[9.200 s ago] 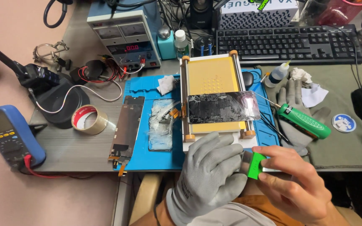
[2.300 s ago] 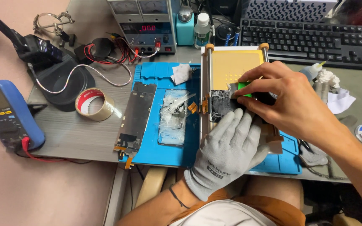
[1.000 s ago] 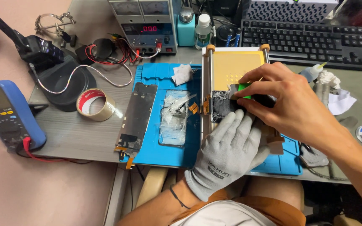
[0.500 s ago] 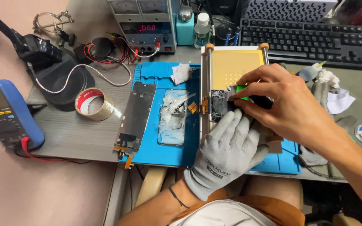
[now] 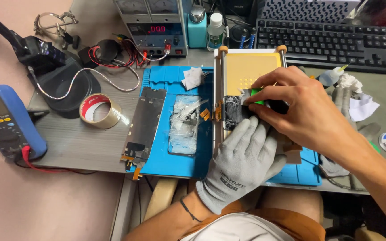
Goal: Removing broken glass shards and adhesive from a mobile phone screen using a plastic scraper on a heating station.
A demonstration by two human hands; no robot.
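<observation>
My left hand (image 5: pixel 242 163), in a grey glove, presses flat on the near end of a cracked phone screen (image 5: pixel 233 111) lying on the yellow heated plate (image 5: pixel 242 71). Bare and above it, my right hand (image 5: pixel 298 109) pinches a small green plastic pry card (image 5: pixel 257 96) against the screen's glass. Most of the screen is hidden under both hands. To the left, on the blue work mat (image 5: pixel 161 156), lie a dark phone frame (image 5: pixel 143 122) and a shattered glass panel (image 5: pixel 185 125).
A tape roll (image 5: pixel 98 110) and blue multimeter (image 5: pixel 3 120) sit at left. A bench power supply (image 5: pixel 155 22), bottles (image 5: pixel 215 31) and a keyboard (image 5: pixel 331 42) line the back. White tissues (image 5: pixel 358 100) and a grey glove lie at right. The desk's front edge runs below the mat.
Earlier, both hands were off the plate near my lap with the green card. Over the last second my right hand has shifted the card slightly along the screen; my left hand stays pressed down.
</observation>
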